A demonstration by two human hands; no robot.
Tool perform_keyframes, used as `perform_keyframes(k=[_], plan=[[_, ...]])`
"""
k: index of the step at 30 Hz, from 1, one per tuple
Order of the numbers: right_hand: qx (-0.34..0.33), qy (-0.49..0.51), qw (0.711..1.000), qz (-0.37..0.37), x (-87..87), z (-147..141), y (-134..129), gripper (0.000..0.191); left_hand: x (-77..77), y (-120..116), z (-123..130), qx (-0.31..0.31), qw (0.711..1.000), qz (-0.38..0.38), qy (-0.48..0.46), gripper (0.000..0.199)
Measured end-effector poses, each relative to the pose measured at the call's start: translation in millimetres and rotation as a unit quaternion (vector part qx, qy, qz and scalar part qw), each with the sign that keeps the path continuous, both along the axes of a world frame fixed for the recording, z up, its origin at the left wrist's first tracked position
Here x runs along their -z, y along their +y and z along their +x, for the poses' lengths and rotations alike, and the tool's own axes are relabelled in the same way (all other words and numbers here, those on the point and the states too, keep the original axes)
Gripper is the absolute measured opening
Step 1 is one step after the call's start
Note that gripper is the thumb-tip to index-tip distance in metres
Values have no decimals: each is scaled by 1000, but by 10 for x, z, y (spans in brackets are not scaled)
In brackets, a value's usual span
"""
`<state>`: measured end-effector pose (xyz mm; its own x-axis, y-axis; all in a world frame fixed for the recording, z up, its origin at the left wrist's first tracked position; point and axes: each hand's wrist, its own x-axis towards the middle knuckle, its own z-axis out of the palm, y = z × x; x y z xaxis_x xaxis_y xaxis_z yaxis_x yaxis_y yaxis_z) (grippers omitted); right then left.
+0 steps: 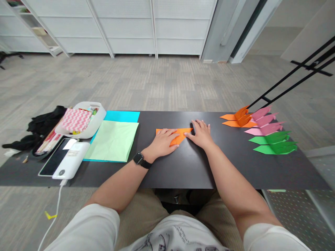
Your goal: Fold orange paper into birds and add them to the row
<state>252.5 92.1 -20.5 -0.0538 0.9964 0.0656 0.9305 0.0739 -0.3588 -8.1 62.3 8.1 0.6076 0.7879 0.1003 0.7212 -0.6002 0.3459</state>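
Note:
A folded piece of orange origami paper [180, 137] lies flat on the dark table in front of me, with a pointed end toward the right. My left hand [164, 141] rests flat over its left part, fingers stretched out, hiding much of it. At the right tip, my right hand [201, 134] touches the paper with its thumb; the other fingers are spread on the table just beyond. Neither hand grips the paper.
Folded paper birds stand at the right: orange [239, 118], pink [265, 122] and green [273, 142]. Light green paper sheets [112, 139] lie on blue paper [124, 116] at the left. Beyond them are a white basket [98, 120], a white power bank [72, 159] with a cable and a dark-screened tablet [53, 162].

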Motion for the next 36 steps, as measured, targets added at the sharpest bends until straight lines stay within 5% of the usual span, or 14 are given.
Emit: perform_keyframes(k=[8,14,23,36], plan=[[8,19,1000,16,54,54,31,82,-32,-14,-16,4,1000,-19,7,56],[89,47,991,88,19,266,108,57,-50,-53,5,-11,1000,-7,-6,53],[-203,107,972,58,-172,190,1,54,29,32,-29,-33,996,1,-78,46],[-220,128,964,78,-256,41,-67,22,-75,69,-64,-53,986,25,-158,15]])
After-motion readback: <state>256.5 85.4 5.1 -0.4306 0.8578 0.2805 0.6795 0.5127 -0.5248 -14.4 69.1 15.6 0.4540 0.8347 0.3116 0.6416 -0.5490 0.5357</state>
